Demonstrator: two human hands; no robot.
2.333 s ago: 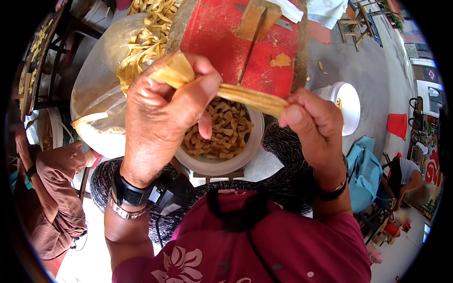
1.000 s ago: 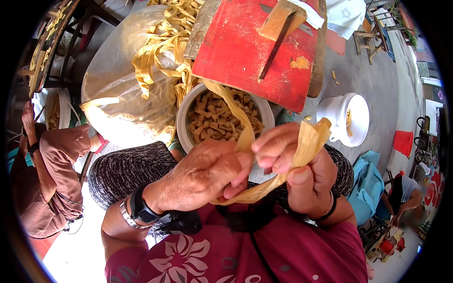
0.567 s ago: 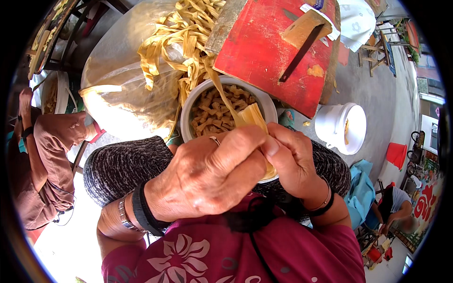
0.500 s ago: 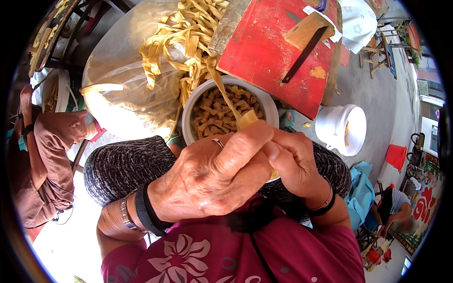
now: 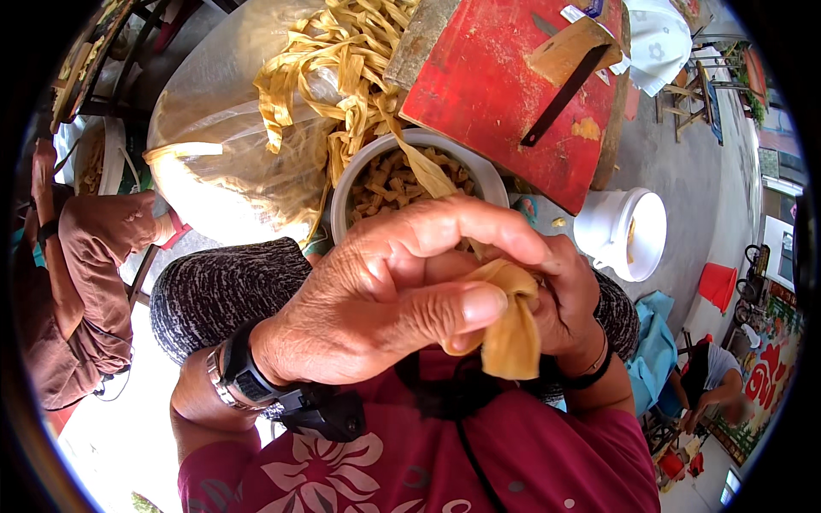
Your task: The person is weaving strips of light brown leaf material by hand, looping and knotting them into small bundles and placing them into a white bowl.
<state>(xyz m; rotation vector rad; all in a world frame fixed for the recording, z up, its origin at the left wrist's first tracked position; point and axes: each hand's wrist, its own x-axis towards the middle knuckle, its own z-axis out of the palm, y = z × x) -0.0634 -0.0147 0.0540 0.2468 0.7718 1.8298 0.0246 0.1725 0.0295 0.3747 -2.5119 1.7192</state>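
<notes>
In front of my chest both hands work on one long, flat yellow strip (image 5: pixel 510 338) that looks like tofu skin. My left hand (image 5: pixel 376 291) has its thumb against the folded strip, the fingers arched over behind it. My right hand (image 5: pixel 564 295) is closed on the strip's other side, most of its fingers hidden. The loose end hangs below my left thumb. The strip's far part runs up over a white tub (image 5: pixel 492 175) holding many small knotted pieces (image 5: pixel 402 179), toward a heap of similar strips (image 5: pixel 342 77).
A large clear plastic bag (image 5: pixel 222 111) lies under the heap. On the red board (image 5: pixel 479 85) rests a dark flat blade (image 5: pixel 564 98) beside a wooden block. A white bucket (image 5: pixel 620 232) stands at right. Another person (image 5: pixel 94 265) sits at left, with a bucket nearby.
My left hand has turned and opened its thumb side toward me. The strip is now looped between my hands, its end hanging down in front of them.
</notes>
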